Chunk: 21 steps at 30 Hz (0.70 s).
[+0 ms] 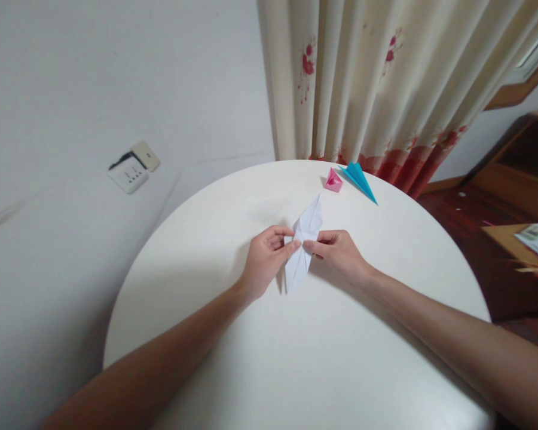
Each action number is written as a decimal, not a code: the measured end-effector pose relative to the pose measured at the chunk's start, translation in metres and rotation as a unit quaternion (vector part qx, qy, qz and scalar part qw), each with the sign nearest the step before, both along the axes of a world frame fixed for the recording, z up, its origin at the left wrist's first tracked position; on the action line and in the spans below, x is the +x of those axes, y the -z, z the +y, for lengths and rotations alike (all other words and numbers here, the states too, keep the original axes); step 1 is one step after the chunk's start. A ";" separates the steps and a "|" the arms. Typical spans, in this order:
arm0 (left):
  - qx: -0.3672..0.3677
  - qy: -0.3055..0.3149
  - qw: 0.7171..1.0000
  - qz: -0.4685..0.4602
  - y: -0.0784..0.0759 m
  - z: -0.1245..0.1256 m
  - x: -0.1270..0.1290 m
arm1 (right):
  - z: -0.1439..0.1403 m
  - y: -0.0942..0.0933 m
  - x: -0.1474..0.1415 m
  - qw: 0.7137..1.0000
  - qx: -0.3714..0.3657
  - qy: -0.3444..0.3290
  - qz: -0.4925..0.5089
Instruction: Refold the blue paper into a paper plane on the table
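Pinching the white folded paper (303, 242) at its middle, my left hand (265, 258) and right hand (338, 251) meet over the round white counter (233, 358). Each grip is narrow, thumb and forefinger closed on the paper from opposite sides, fingertips nearly touching. The paper is a long, creased diamond shape; its far tip points away from me toward the curtain (376, 83), and its near tip hangs just above or on the counter, I cannot tell which. It sits near the counter's centre, a bit toward the far side. Well apart from my hands, near the far rim, I see a small pink folded piece (333, 180) and just beside it a blue paper plane (361, 180). A wall socket (133, 168) shows on the left wall.
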<state>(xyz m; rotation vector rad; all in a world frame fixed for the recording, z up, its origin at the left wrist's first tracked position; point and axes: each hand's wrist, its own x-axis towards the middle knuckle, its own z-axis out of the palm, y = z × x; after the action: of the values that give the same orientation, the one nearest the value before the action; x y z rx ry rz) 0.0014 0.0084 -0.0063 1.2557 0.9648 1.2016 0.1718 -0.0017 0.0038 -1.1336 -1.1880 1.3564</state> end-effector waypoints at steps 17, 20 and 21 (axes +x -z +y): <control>-0.048 0.063 0.997 0.025 -0.001 0.000 -0.001 | 0.001 0.005 0.002 0.999 0.034 0.003 -0.037; -0.050 0.068 0.996 0.029 -0.001 0.000 -0.002 | 0.001 0.007 0.002 0.999 0.035 0.011 -0.037; -0.053 0.068 0.996 0.027 -0.001 -0.001 -0.001 | 0.001 0.008 0.001 0.999 0.036 0.015 -0.034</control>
<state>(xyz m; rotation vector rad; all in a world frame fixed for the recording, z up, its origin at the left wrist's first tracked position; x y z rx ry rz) 0.0001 0.0079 -0.0056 1.2531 0.9532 1.0020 0.1732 -0.0006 -0.0043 -1.1493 -1.2536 1.2504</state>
